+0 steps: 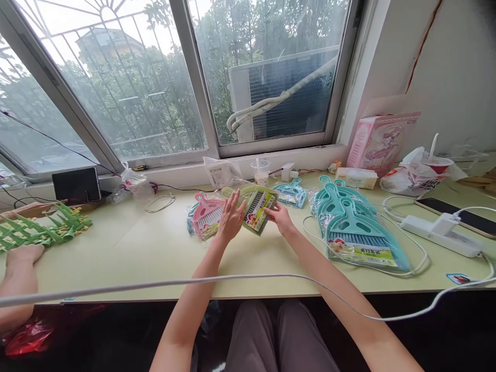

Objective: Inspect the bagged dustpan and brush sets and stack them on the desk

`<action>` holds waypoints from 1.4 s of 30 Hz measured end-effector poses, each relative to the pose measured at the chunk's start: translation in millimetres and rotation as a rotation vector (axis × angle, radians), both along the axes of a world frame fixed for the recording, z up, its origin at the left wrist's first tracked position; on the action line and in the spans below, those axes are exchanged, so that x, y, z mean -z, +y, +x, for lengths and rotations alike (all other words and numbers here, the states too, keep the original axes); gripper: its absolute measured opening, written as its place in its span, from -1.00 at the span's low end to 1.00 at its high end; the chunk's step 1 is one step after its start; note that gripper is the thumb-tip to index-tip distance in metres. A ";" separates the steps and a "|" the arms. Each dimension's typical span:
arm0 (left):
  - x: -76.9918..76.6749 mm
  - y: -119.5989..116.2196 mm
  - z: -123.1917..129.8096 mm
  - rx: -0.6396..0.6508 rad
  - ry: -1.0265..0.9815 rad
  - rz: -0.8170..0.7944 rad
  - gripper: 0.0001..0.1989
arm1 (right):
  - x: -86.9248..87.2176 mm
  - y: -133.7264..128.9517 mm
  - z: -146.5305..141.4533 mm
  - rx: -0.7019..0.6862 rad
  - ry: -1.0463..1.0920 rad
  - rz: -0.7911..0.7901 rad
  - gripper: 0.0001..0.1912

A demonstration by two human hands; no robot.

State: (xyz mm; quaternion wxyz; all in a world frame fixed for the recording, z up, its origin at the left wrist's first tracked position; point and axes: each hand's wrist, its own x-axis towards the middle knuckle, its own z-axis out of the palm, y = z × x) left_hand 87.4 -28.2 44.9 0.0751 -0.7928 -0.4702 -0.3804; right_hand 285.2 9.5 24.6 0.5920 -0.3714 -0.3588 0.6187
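Between my two hands, a green dustpan-and-brush set (256,207) with a printed label is held tilted above the table. My left hand (231,217) lies against its left side with the fingers extended. At its right edge, my right hand (280,217) grips it with the fingers closed. Just left of my left hand lies a pink dustpan set (208,214). Behind the held set is a small blue dustpan set (292,194). Several teal dustpan sets (358,232) in clear wrapping lie overlapped to the right.
A white cable (248,277) crosses in front of my forearms. At right are a power strip (442,235), a phone (461,217) and a tissue box (355,177). A plastic cup (261,171) stands behind. Another person's hand (25,254) is at far left beside artificial greenery (50,227).
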 end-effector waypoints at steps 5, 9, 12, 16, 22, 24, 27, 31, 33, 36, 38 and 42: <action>1.3 -8.5 10.8 -0.006 -0.049 -0.010 -0.52 | 4.7 -0.8 -4.3 -0.009 -0.015 0.061 -0.53; 0.4 -5.7 6.9 -0.335 -0.508 0.155 -0.28 | 9.2 -4.7 -10.3 0.023 -0.009 0.096 -0.48; -4.8 2.5 -4.0 -0.372 -0.956 0.007 -0.29 | 10.1 -7.9 -14.3 0.039 -0.013 0.119 -0.46; -3.0 10.5 -5.2 0.190 -1.262 -0.565 -0.36 | 10.4 -10.5 -18.7 0.081 -0.010 0.124 -0.46; 17.9 4.1 28.2 0.491 -1.341 -0.831 -0.28 | 12.6 -10.7 -16.6 0.253 0.035 0.056 -0.56; 19.4 2.0 32.3 0.537 -1.351 -0.863 -0.28 | 14.3 -10.3 -16.1 0.259 0.052 0.047 -0.57; 19.4 3.0 31.3 0.569 -1.410 -0.811 -0.32 | 17.3 -9.7 -18.2 0.267 0.080 0.033 -0.59; 27.2 5.4 33.0 0.520 -1.388 -0.844 -0.42 | 21.3 -8.8 -21.7 0.304 0.074 0.046 -0.56; 34.3 3.2 38.5 0.539 -1.331 -0.920 -0.43 | 22.6 -7.7 -21.1 0.334 0.072 0.054 -0.57; 40.9 -2.6 48.4 0.640 -1.253 -1.030 -0.30 | 21.9 -4.7 -16.6 0.386 0.106 0.018 -0.61; 40.1 -4.3 52.3 0.678 -1.240 -1.073 -0.30 | 19.4 -2.4 -12.6 0.389 0.141 -0.012 -0.65; 30.4 0.2 49.1 0.602 -1.374 -0.958 -0.43 | 12.8 -0.8 -10.1 0.318 0.215 -0.030 -0.71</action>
